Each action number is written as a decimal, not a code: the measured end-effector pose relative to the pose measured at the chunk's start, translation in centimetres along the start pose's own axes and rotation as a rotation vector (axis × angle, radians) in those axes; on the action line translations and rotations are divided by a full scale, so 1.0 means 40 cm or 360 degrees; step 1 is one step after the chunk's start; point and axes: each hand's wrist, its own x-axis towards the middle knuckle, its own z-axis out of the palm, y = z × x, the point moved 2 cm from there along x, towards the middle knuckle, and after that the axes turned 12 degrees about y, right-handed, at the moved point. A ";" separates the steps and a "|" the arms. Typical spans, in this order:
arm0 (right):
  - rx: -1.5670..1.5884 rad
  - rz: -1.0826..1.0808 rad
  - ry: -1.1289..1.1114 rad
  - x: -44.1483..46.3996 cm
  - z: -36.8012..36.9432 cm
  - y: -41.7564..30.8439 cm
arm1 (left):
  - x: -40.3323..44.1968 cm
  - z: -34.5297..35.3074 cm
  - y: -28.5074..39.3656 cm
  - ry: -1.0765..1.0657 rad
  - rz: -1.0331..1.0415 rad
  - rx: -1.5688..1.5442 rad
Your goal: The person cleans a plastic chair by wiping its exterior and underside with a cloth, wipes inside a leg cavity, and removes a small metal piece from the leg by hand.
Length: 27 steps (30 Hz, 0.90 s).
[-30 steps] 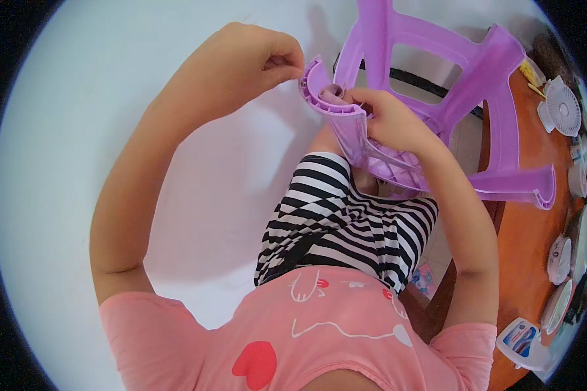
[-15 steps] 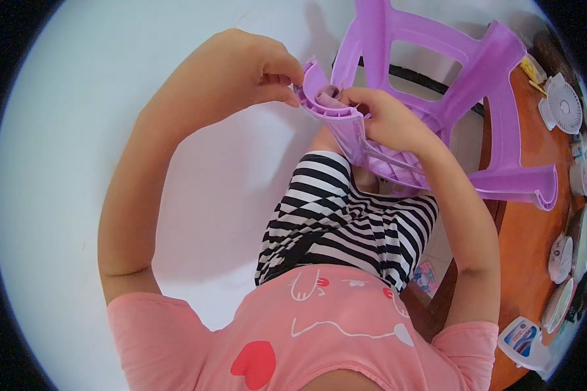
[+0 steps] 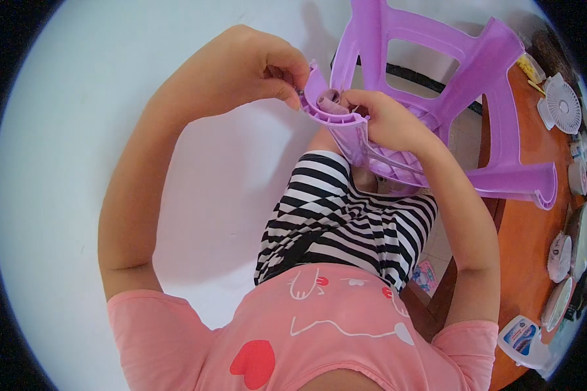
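A purple plastic stool (image 3: pixel 460 85) lies upturned against my lap, its hollow legs pointing up and outward. The nearest leg's curved end (image 3: pixel 346 133) is between my hands. Inside its hollow sits a small mauve roll (image 3: pixel 331 103), with one open end showing. My right hand (image 3: pixel 391 120) is closed at the roll's right side, thumb and finger pinching it against the leg's edge. My left hand (image 3: pixel 267 68) curls at the left corner of that leg, fingertips pinched around something small and dark that I cannot make out.
A brown wooden table (image 3: pixel 528 260) stands on the right. On it are a small white fan (image 3: pixel 563 104), a white labelled container (image 3: pixel 523 340), and several dishes along the far edge. A pale wall (image 3: pixel 65 195) is on the left. A colourful packet (image 3: pixel 425 277) lies on the floor.
My left hand has shifted slightly to the right, its fingers a little more curled. The stool leg's end and the mauve roll have moved slightly. My right hand keeps its hold.
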 end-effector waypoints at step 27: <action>-0.0069 0.0038 -0.0048 -0.014 -0.014 -0.013 | 0.037 -0.004 0.032 -0.0059 0.0289 0.0636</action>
